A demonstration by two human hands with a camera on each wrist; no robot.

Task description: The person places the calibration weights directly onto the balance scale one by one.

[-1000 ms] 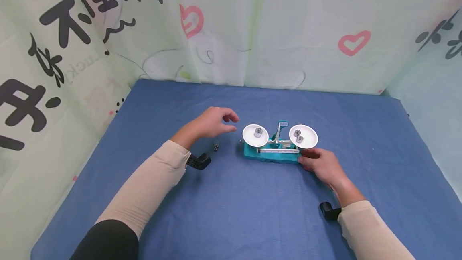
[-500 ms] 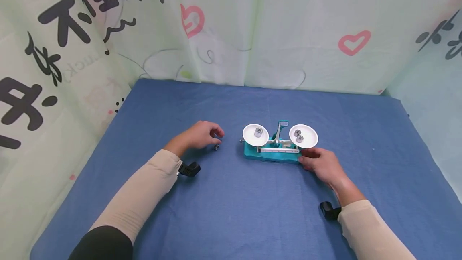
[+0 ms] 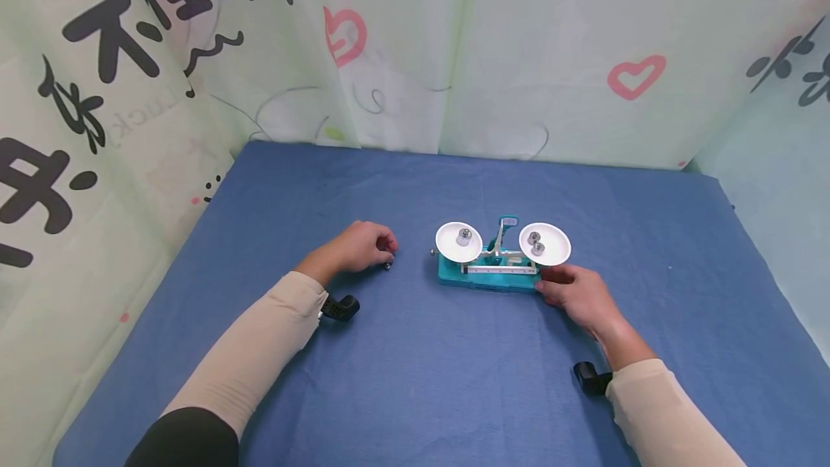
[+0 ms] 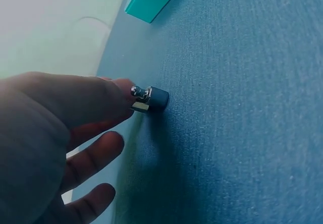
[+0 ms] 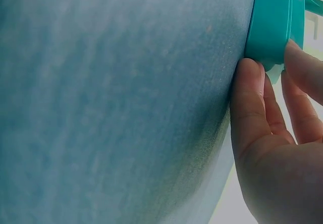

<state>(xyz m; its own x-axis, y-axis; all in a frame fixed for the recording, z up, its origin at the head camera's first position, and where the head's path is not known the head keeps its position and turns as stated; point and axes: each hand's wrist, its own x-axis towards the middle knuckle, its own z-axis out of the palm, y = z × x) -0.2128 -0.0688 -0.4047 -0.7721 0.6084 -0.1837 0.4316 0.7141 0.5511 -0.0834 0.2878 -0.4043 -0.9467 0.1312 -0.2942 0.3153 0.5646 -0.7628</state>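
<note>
The left hand (image 3: 359, 245) is low over the cloth, thumb and index fingertips together at a small metal weight (image 4: 158, 97); the left hand (image 4: 55, 128) seems to pinch its knobbed end, and a brass-coloured piece shows beside it. Which tips touch is partly hidden by the thumb. The right hand (image 3: 580, 299) holds the right end of a teal balance scale (image 3: 488, 281), with thumb and fingers at the base (image 5: 270, 27). One weight (image 3: 464, 236) stands on the left white pan (image 3: 449, 252), two on the right pan (image 3: 559, 245).
A blue cloth (image 3: 415, 380) covers the table. Behind it and at both sides hang pale curtains (image 3: 532, 34) with dark writing and pink hearts. A dark wrist device (image 3: 341, 308) sits by the left sleeve, another (image 3: 590, 379) by the right.
The left hand has moved left and down from beside the left pan to the small weights on the cloth, and its fingers have closed together. The right hand and scale have stayed put.
</note>
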